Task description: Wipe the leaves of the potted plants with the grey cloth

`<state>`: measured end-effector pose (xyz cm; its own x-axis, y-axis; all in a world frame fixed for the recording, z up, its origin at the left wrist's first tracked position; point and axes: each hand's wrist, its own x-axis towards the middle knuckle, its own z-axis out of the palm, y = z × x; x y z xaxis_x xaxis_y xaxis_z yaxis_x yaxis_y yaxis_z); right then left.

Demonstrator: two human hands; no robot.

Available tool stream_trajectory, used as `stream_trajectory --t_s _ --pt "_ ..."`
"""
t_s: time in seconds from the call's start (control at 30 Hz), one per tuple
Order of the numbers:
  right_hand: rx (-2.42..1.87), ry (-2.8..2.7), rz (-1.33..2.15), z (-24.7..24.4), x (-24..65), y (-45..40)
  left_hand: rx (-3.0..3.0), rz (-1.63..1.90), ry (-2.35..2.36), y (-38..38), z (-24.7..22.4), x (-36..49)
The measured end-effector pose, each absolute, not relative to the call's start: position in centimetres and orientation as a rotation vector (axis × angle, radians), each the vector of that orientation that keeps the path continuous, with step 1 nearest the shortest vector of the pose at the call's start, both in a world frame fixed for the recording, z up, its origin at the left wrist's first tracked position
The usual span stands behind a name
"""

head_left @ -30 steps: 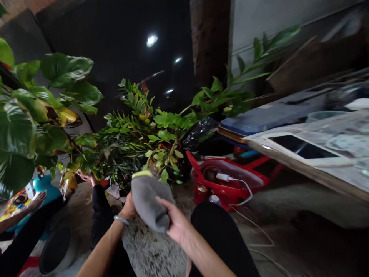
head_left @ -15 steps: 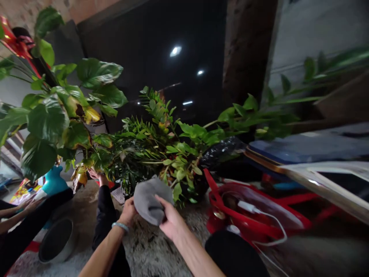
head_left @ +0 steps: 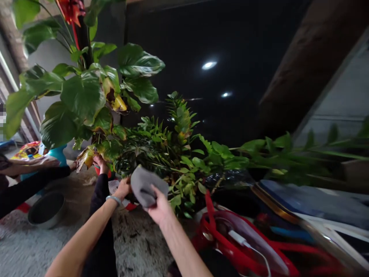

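Note:
My right hand point(head_left: 160, 207) is closed on a crumpled grey cloth point(head_left: 150, 186), with the thumb pressed on top. My left hand point(head_left: 123, 188), wearing a pale bangle point(head_left: 114, 199) at the wrist, reaches to the cloth's left, up against low green foliage. Its fingertips are hidden by the leaves and cloth, so I cannot tell what they grip. Around the cloth grow leafy potted plants point(head_left: 184, 161). A printed paper point(head_left: 113, 186) lies just left of my left hand.
At left rises a large-leaved plant point(head_left: 83, 92) with browned leaves. A dark-sleeved person's hand point(head_left: 101, 164) touches its base, near a grey bowl point(head_left: 47, 209). At right are a red bag point(head_left: 209, 219) with a white cable and stacked flat items point(head_left: 296, 204).
My view has swung, shifting the plants rightward. The cloth stays in my right hand; my left hand has moved from the cloth's edge further into the foliage.

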<state>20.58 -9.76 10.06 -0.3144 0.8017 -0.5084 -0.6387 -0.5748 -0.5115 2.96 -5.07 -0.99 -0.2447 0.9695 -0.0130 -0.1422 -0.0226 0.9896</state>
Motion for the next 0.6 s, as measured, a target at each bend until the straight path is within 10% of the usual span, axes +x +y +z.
stream_trajectory --t_s 0.37,0.6 --pt "-0.593 -0.532 1.638 15.5 18.8 -5.2 0.78 1.436 1.209 -5.3 -2.7 0.9" --pt "-1.062 -0.65 1.886 7.3 17.0 -10.1 0.589 1.494 1.205 -5.9 -3.7 -2.1"
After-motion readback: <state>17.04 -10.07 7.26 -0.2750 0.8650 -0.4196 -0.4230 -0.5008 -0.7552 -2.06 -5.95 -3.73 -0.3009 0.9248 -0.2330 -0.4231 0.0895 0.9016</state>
